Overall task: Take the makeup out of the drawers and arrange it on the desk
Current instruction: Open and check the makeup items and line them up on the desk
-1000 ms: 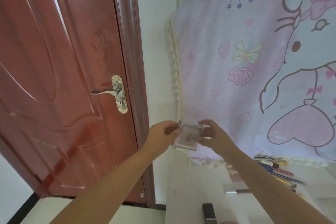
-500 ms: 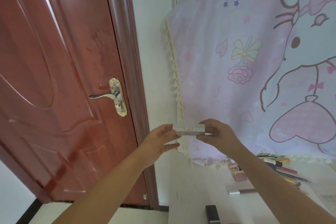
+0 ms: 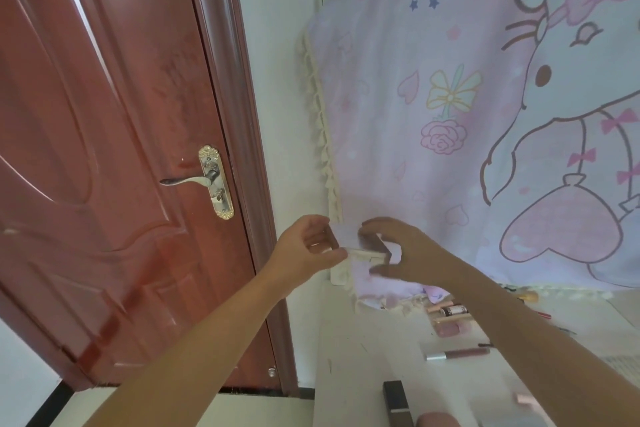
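Both hands hold a small clear-lidded makeup palette (image 3: 363, 248) in the air above the desk's left edge. My left hand (image 3: 308, 246) pinches its left end. My right hand (image 3: 398, 250) grips the right end, fingers over the raised lid. The palette looks partly hinged up, with the lid blurred. On the white desk (image 3: 363, 357) below lie a pink lip gloss tube (image 3: 457, 354), several small tubes and bottles (image 3: 446, 310) and a dark rectangular case (image 3: 396, 402). No drawer is in view.
A red-brown door (image 3: 121, 149) with a metal handle (image 3: 194, 180) stands at the left. A pink cartoon cloth (image 3: 485, 114) hangs behind the desk, over a white unit. A pink rounded object (image 3: 438, 419) sits at the bottom edge.
The palette went from tilted, to flat and shut between both hands, to its lid lifted now. The hands stayed at about the same height; the view drifted slightly.
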Motion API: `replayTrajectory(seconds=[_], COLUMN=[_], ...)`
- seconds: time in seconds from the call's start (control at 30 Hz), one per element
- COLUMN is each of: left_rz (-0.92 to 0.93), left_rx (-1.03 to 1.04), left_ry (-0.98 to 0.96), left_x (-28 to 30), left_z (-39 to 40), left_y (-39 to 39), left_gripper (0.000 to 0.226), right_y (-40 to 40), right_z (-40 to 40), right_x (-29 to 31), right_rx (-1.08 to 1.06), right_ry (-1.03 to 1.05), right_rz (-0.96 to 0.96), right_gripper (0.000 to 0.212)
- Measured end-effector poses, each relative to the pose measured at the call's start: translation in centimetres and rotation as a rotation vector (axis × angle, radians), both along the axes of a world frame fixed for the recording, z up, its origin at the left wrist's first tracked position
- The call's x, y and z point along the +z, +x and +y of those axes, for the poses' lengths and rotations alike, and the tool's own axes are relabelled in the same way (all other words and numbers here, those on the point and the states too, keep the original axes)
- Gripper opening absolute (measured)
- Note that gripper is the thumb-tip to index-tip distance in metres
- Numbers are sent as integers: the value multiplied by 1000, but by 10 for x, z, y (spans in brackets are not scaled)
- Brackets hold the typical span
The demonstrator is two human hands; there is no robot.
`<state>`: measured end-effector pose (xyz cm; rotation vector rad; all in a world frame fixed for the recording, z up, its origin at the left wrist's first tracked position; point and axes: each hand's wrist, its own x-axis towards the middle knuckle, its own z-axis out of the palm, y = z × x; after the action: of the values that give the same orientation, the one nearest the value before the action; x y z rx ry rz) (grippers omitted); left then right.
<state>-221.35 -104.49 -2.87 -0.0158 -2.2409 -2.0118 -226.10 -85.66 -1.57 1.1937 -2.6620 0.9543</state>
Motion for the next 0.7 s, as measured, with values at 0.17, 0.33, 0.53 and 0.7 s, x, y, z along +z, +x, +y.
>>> replayTrajectory(seconds=[0.17,0.33,0.53,0.7], left_rz=[49,35,-5,-58], left_rx=[-73,-135,-177,-190], left_ry=[-75,-170,-166,-125], left_x=[-4,-5,-10,-24], left_z=[-1,3,5,4], left_y=[4,6,14,21], left_gripper=[54,76,58,53], right_y=[14,21,24,17], right_z=[2,2,2,5], right_x=[13,16,9,-8], right_rx=[-3,-4,7,34], right_ry=[102,201,224,160], right_rz=[-36,-89,-108,-214], right_gripper=[49,24,35,30])
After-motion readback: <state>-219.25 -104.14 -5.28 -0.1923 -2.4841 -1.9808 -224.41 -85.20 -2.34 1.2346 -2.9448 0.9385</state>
